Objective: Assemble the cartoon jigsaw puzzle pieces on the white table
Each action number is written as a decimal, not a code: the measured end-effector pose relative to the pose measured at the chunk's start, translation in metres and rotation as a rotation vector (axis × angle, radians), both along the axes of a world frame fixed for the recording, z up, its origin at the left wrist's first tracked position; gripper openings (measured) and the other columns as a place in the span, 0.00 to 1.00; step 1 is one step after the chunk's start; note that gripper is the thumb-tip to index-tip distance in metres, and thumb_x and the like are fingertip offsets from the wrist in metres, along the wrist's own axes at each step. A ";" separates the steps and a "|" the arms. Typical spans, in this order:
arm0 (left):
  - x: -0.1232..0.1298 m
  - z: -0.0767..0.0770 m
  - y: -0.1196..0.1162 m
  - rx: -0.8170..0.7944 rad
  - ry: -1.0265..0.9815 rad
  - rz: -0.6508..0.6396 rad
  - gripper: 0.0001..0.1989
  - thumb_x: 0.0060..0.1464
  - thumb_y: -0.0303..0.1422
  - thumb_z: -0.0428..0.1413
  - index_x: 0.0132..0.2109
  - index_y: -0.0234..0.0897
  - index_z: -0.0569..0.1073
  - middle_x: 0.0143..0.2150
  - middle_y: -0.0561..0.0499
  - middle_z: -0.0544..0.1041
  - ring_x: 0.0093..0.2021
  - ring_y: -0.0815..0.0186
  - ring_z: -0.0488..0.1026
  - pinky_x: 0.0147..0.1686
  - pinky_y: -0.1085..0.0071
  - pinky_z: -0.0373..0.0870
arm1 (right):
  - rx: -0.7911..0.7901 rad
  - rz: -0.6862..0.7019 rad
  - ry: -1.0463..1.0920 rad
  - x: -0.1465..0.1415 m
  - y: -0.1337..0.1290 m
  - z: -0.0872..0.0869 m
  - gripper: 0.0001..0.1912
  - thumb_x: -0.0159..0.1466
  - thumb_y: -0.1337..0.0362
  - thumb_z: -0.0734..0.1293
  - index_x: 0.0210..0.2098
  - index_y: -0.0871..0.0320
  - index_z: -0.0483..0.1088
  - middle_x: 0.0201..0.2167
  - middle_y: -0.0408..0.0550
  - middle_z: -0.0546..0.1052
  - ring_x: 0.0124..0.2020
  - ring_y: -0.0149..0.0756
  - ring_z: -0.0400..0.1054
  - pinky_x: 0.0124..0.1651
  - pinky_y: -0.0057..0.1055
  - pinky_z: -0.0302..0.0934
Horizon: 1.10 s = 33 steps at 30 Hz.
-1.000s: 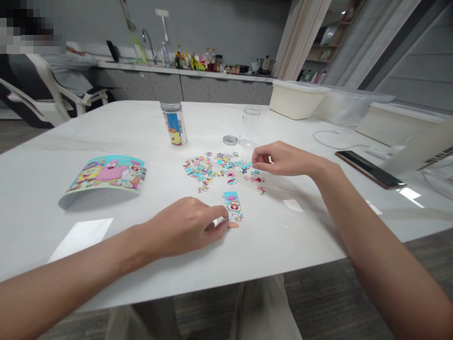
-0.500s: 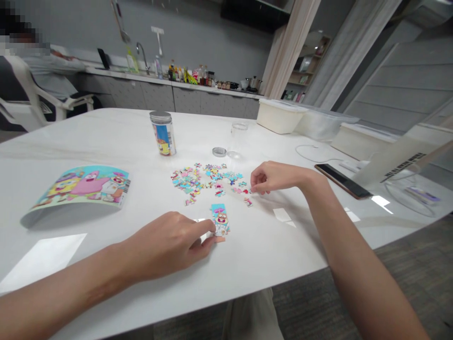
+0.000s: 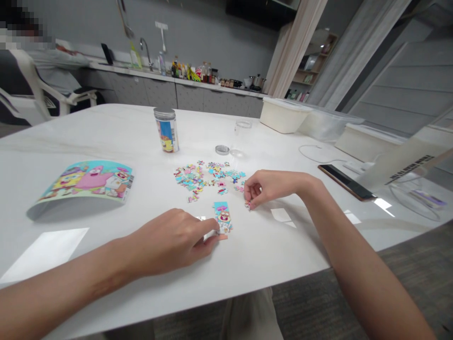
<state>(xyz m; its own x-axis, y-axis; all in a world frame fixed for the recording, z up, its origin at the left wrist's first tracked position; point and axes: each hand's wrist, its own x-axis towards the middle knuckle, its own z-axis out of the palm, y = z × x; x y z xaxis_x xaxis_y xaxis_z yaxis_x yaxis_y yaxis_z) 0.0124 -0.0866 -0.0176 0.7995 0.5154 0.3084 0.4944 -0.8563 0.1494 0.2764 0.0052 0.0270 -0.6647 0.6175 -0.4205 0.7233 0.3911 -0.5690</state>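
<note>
My left hand (image 3: 173, 243) rests on the white table, its index finger and thumb closed on the lower left of a small joined jigsaw section (image 3: 223, 218). That section shows a cartoon face under a blue background. An orange bit (image 3: 222, 237) sticks out by the thumb. To the right, my right hand (image 3: 267, 189) pinches a small puzzle piece (image 3: 248, 206) at the table surface, partly covered by the fingertips. Beyond both hands lies a spread of loose puzzle pieces (image 3: 191, 178), mostly blue, pink and yellow.
A curved picture sheet (image 3: 94, 179) stands at left. Behind the pieces are a labelled jar (image 3: 166, 132), a metal lid (image 3: 222, 150) and a clear jar (image 3: 242, 139). A phone (image 3: 345, 182), cables and plastic boxes (image 3: 285, 115) lie right. A person (image 3: 53, 66) sits far left.
My right hand has moved slightly nearer and left, from the edge of the loose pieces onto the single piece in front of them. My left hand stays at the joined section.
</note>
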 end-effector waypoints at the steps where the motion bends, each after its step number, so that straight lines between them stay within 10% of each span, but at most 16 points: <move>1: 0.000 0.000 0.000 0.002 -0.001 -0.002 0.11 0.64 0.33 0.46 0.41 0.38 0.74 0.15 0.58 0.67 0.15 0.71 0.63 0.19 0.73 0.50 | -0.019 0.013 0.005 -0.002 -0.001 0.000 0.16 0.51 0.53 0.73 0.32 0.58 0.74 0.30 0.45 0.77 0.31 0.33 0.68 0.33 0.28 0.59; 33: 0.000 0.001 -0.001 0.085 0.055 -0.011 0.08 0.60 0.30 0.49 0.39 0.37 0.73 0.17 0.57 0.70 0.15 0.69 0.64 0.18 0.71 0.48 | -0.237 0.261 0.286 -0.033 -0.021 -0.003 0.04 0.60 0.68 0.67 0.35 0.62 0.72 0.31 0.46 0.77 0.30 0.28 0.70 0.35 0.26 0.64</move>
